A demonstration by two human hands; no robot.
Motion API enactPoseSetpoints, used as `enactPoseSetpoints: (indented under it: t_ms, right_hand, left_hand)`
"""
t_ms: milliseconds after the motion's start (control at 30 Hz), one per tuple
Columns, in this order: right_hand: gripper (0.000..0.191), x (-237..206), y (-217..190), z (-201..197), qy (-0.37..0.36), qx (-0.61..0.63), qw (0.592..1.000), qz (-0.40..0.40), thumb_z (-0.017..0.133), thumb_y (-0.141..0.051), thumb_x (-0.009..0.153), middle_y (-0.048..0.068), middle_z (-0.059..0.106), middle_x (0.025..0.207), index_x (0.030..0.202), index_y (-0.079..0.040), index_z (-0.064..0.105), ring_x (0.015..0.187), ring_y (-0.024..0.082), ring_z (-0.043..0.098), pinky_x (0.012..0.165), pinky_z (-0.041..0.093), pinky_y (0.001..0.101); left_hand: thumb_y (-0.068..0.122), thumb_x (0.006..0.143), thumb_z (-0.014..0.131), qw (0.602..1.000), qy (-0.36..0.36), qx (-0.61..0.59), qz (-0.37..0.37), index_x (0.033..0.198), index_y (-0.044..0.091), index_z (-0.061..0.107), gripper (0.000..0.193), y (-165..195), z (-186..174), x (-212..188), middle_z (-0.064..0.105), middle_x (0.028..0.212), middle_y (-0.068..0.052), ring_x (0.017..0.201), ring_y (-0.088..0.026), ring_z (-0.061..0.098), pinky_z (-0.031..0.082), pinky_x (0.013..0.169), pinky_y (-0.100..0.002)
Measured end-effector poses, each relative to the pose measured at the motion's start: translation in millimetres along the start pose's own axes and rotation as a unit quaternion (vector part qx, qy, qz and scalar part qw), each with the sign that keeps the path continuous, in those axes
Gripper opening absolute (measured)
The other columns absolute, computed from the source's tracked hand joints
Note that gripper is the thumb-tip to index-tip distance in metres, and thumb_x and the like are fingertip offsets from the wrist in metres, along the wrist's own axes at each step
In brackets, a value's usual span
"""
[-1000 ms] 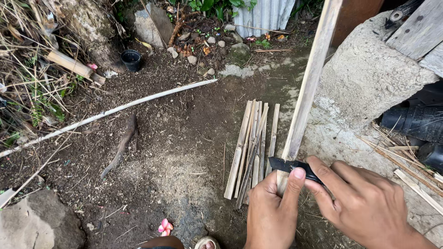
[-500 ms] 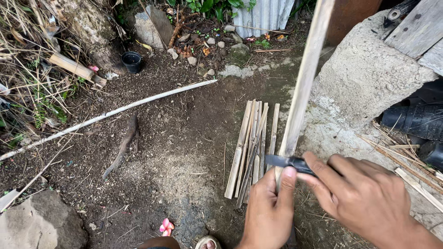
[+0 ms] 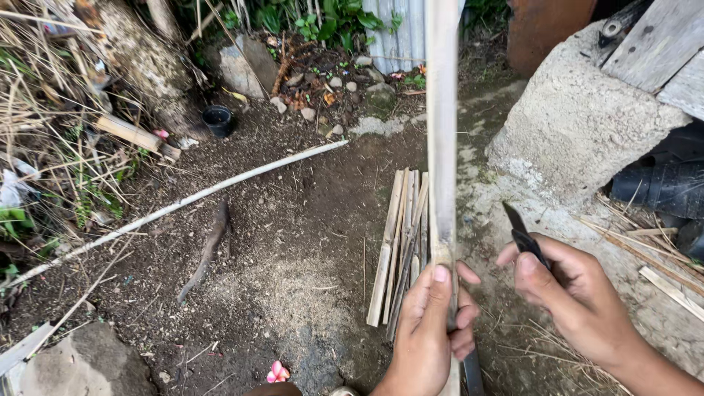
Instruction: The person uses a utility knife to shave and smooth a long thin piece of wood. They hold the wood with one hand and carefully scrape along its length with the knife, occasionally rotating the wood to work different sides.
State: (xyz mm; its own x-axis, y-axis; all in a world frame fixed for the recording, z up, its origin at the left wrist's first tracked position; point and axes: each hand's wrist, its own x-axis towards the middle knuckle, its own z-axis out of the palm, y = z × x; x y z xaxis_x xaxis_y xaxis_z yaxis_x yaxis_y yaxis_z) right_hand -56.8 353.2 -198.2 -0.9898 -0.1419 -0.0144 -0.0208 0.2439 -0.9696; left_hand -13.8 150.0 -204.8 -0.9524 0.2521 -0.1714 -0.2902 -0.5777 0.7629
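My left hand [image 3: 431, 323] grips a long pale bamboo strip [image 3: 442, 132] that stands nearly upright and runs out of the top of the view. My right hand [image 3: 570, 293] holds a small dark-bladed knife [image 3: 522, 233], its tip pointing up and left, a short way to the right of the strip and not touching it. A bundle of several split bamboo slats [image 3: 402, 242] lies on the dirt just left of the strip.
A long thin bamboo pole [image 3: 183, 202] lies diagonally across the soil. A rough concrete block [image 3: 579, 125] with grey planks [image 3: 660, 51] stands at the right. A small black pot [image 3: 218, 119], stones and weeds are at the back. A grey rock [image 3: 81, 363] sits bottom left.
The bamboo strip has swung from a tilt to nearly upright. The knife has come off the strip and moved right with my right hand.
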Motion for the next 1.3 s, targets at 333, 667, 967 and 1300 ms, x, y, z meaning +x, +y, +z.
enactPoseSetpoints:
  t_ms: [333, 667, 967, 1300]
  right_hand:
    - [0.032, -5, -26, -17, -0.178, -0.041, 0.983, -0.003, 0.085, -0.023, 0.088, -0.004, 0.053, 0.078, 0.104, 0.0, 0.071, 0.072, 0.007, 0.045, 0.059, 0.04, 0.0285]
    - [0.033, -11, -60, -73, -0.173, -0.296, 0.931, 0.123, 0.08, -0.037, 0.088, 0.005, 0.05, 0.072, 0.097, -0.007, 0.074, 0.066, 0.014, 0.04, 0.057, 0.041, 0.0362]
    - [0.054, -32, -81, -76, -0.062, -0.646, 0.761, 0.012, 0.065, -0.058, 0.084, -0.011, 0.063, 0.118, 0.127, -0.025, 0.065, 0.096, 0.009, 0.07, 0.087, 0.058, 0.0236]
    - [0.042, -31, -58, -59, 0.053, -0.553, 0.831, 0.045, 0.057, -0.038, 0.097, 0.001, 0.069, 0.098, 0.134, -0.019, 0.062, 0.073, 0.013, 0.069, 0.06, 0.054, 0.0278]
  left_hand:
    - [0.035, 0.108, 0.043, 0.982, 0.032, 0.102, 0.158, 0.118, 0.006, 0.063, 0.036, 28, 30, 8, 0.066, 0.104, -0.001, 0.096, -0.01, 0.057, 0.047, 0.092, -0.03]
    - [0.051, 0.112, 0.047, 0.545, 0.003, 0.757, 0.359, 0.11, 0.016, 0.065, 0.039, 111, 47, -29, 0.071, 0.099, -0.003, 0.09, -0.018, 0.067, 0.05, 0.082, -0.032]
    - [0.046, 0.106, 0.049, 0.599, -0.166, 0.76, 0.189, 0.099, 0.011, 0.06, 0.038, 69, 2, 19, 0.06, 0.057, -0.009, 0.048, -0.026, 0.059, 0.049, 0.049, -0.045]
    - [0.031, 0.112, 0.042, 0.952, -0.073, 0.282, 0.092, 0.129, 0.012, 0.054, 0.028, 39, 22, 15, 0.047, 0.075, 0.001, 0.064, -0.009, 0.047, 0.043, 0.058, -0.029]
